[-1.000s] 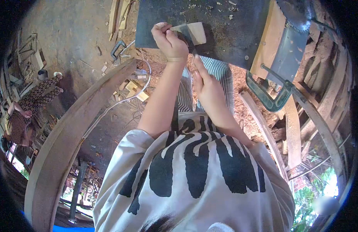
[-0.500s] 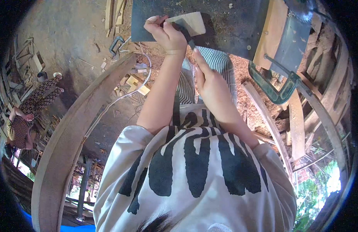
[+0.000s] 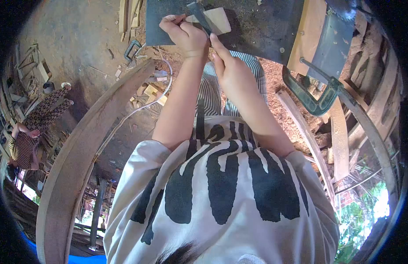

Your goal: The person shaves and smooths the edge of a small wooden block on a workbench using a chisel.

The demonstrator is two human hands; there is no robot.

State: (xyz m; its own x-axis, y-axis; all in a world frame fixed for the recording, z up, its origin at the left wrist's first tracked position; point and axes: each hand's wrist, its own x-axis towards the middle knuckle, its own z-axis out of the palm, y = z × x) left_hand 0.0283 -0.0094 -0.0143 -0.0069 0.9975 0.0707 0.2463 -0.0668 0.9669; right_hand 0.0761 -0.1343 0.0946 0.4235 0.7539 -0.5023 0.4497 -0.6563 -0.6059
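A small pale wooden block (image 3: 220, 21) is on the dark work table, with my left hand (image 3: 186, 36) closed around its left end. Across the block lies a dark flat file (image 3: 199, 16), its far tip pointing up and slightly left. My right hand (image 3: 232, 66) is closed at the near end of the file, index finger stretched along it. The handle is hidden inside that hand. Both hands nearly touch at the table's near edge.
The dark table top (image 3: 265, 26) carries a wooden board (image 3: 307, 35) on its right side, held by a green C-clamp (image 3: 316, 99). A long curved timber (image 3: 76, 145) stands at my left. Another person (image 3: 25, 136) sits at far left. Wood scraps and shavings cover the floor.
The file has slid forward and up-left over the block, so more of its blade shows beyond it. My right hand has moved with it. The left hand stays on the block.
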